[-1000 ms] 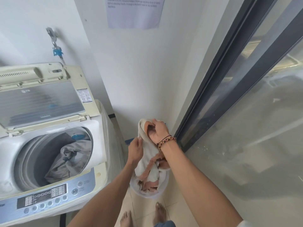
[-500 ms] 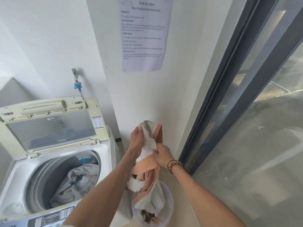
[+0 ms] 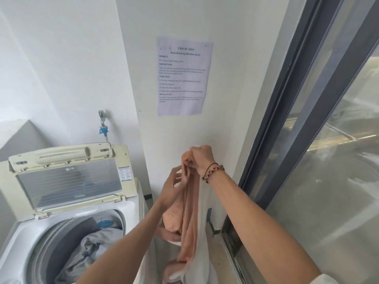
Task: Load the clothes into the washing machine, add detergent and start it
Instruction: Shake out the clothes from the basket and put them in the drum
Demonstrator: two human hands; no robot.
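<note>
A top-loading washing machine (image 3: 24,232) stands at the lower left with its lid (image 3: 69,181) raised. A grey garment (image 3: 90,249) lies inside the drum. My right hand (image 3: 200,158), with a beaded bracelet at the wrist, grips the top of a peach and white cloth (image 3: 191,226) and holds it up in front of the wall. The cloth hangs down to the bottom edge. My left hand (image 3: 173,187) holds the same cloth a little lower on its left side, fingers curled on a fold.
A printed paper sheet (image 3: 182,75) is taped to the white wall ahead. A water tap (image 3: 102,121) with a blue fitting sits above the machine. A dark-framed glass sliding door (image 3: 307,119) runs along the right.
My right hand has gone up to grip the top of the cloth and lifted it higher; my left hand has dropped to a lower fold. The view has tilted up, so the basket is out of sight.
</note>
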